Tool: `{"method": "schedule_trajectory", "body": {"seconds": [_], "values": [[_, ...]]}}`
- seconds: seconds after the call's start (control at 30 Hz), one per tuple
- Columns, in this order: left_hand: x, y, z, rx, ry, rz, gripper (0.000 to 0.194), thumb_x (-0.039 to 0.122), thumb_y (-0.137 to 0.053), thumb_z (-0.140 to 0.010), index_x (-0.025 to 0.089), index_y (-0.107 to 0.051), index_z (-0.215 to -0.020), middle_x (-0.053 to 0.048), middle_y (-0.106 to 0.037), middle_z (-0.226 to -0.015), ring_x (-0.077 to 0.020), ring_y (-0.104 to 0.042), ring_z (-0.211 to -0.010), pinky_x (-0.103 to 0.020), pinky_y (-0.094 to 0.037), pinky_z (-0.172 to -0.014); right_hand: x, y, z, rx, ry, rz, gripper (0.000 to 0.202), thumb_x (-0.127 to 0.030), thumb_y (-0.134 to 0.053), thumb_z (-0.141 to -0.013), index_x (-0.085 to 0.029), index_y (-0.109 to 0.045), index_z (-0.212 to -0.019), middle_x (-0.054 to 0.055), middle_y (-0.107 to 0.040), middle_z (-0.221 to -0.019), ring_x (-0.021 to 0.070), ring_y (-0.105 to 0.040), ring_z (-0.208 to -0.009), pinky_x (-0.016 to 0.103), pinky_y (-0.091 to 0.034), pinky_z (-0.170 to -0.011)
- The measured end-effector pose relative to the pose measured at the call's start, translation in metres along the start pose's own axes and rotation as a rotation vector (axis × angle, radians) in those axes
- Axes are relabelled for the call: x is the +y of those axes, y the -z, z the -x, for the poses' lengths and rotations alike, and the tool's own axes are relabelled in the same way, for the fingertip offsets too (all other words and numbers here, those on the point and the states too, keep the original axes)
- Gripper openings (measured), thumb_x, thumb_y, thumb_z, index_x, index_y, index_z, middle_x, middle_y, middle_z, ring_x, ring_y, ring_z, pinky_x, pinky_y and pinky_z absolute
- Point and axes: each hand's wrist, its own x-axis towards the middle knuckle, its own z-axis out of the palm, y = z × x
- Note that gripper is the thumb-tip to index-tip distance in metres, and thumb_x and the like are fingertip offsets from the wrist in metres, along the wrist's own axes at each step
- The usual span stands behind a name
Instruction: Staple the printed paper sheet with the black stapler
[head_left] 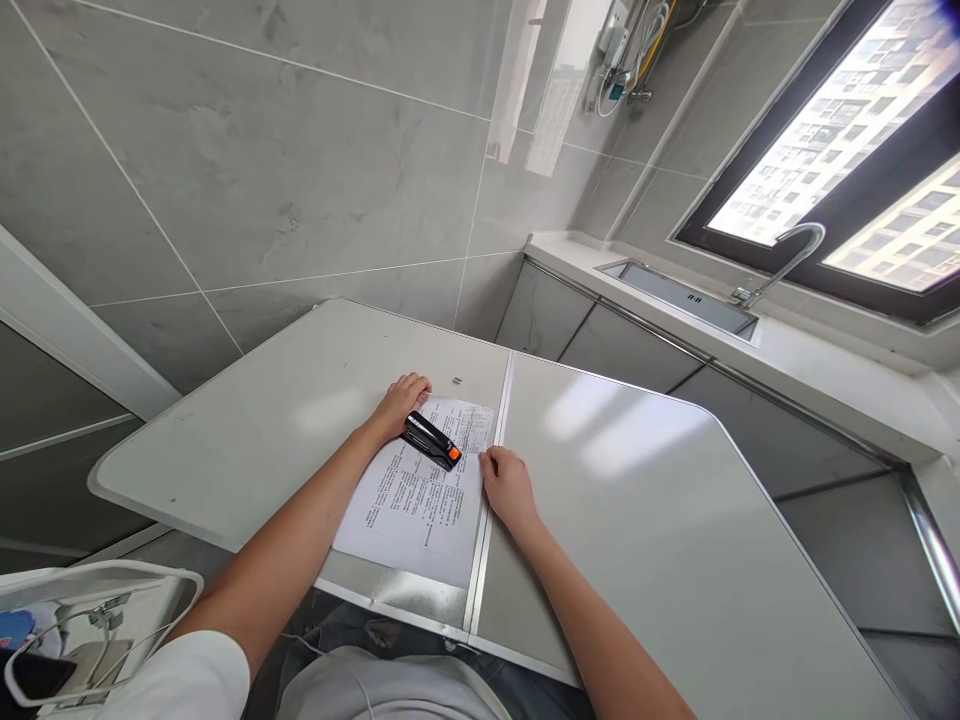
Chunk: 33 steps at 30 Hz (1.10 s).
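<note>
Printed paper (405,510) lies on the light folding table (622,540), left of its metal seam. On the paper rests a black stapler (429,437) with an orange end pointing toward the lower right. My left hand (405,402) is at the paper's upper left edge beside the stapler, fingers curled; whether it pinches the paper is hard to make out. At the right edge of the sheet, my right hand (508,478) is closed, thumb and fingers together at the paper's edge. A small strip of staples (457,380) lies above the paper.
A white basket (105,570) holding cables and other items stands at the lower left. Beyond the table, a counter (810,370) carries a sink (682,300) and a faucet (787,262) under a window. Grey tiled wall (300,160) borders the table's far side.
</note>
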Motion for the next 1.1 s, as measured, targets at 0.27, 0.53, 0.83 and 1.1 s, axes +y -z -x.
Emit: {"method": "schedule_trajectory", "body": {"seconds": [0.27,0.53,0.83,1.1], "values": [[-0.003,-0.003,-0.002,0.134,0.074,-0.007,0.02,0.026,-0.047,-0.103,0.021,-0.066,-0.108,-0.01,-0.058,-0.112,-0.0262,-0.054,-0.109,-0.043,-0.042,-0.101,0.009,0.002,0.008,0.061,-0.007,0.17,0.031,-0.029,-0.027,-0.105,-0.026,-0.031,-0.075,0.006,-0.057,-0.081,0.0234,-0.053,-0.077,0.033,-0.033,-0.071],[0.008,0.004,0.001,0.032,0.027,-0.011,0.021,0.027,-0.044,-0.103,0.02,-0.064,-0.101,-0.008,-0.063,-0.103,-0.0248,-0.058,-0.1,-0.041,-0.044,-0.094,0.02,0.031,0.013,0.055,-0.198,0.203,0.033,-0.026,-0.033,-0.104,-0.024,-0.038,-0.072,0.005,-0.062,-0.08,0.0195,-0.053,-0.071,0.029,-0.03,-0.064],[0.039,0.012,0.007,-0.231,-0.075,0.231,0.02,0.028,-0.051,-0.095,0.021,-0.07,-0.095,-0.004,-0.071,-0.093,-0.0195,-0.06,-0.081,-0.032,-0.045,-0.075,0.041,0.062,0.012,0.054,-0.301,0.26,0.034,-0.02,-0.039,-0.097,-0.022,-0.041,-0.063,0.004,-0.059,-0.069,0.0164,-0.045,-0.061,0.029,-0.026,-0.059],[0.065,0.01,0.015,-0.403,-0.09,0.278,0.016,0.029,-0.055,-0.092,0.02,-0.068,-0.093,-0.002,-0.066,-0.087,-0.0169,-0.055,-0.075,-0.03,-0.043,-0.071,0.053,0.064,0.014,0.244,-0.267,0.195,0.031,-0.023,-0.05,-0.09,-0.023,-0.038,-0.061,-0.001,-0.048,-0.06,0.0149,-0.037,-0.055,0.029,-0.025,-0.056]]}}
